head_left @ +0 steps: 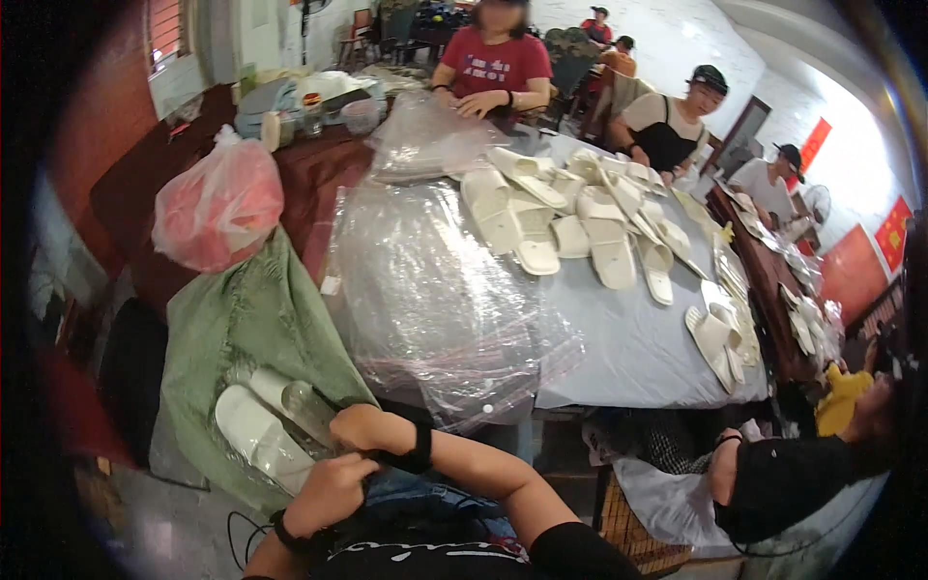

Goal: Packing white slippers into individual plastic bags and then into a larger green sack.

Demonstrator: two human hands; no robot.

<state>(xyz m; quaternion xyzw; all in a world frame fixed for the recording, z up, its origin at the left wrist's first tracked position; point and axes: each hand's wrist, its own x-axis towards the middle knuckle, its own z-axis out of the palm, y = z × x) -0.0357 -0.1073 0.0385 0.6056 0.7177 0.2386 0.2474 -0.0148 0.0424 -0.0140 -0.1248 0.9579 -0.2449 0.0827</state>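
A pair of white slide slippers [253, 425] lies inside a clear plastic bag [307, 414] low on the left, over a green woven sack [227, 324]. At the bag's near end, my left hand [333, 491] has its fingers closed in a pinch. Close above it, my right hand [372, 429] is curled shut at the bag's edge, touching or nearly touching the left. Both hands appear to grip the bag's opening, though the fingers partly hide it. Each wrist wears a black band.
Flat clear bags [425, 280] cover the table's left part. Loose cream slippers [590, 208] are heaped behind on the grey tabletop [619, 362], with another pair [713, 338] at right. A pink-filled bag [220, 203] stands left. Co-workers sit across and at right [793, 483].
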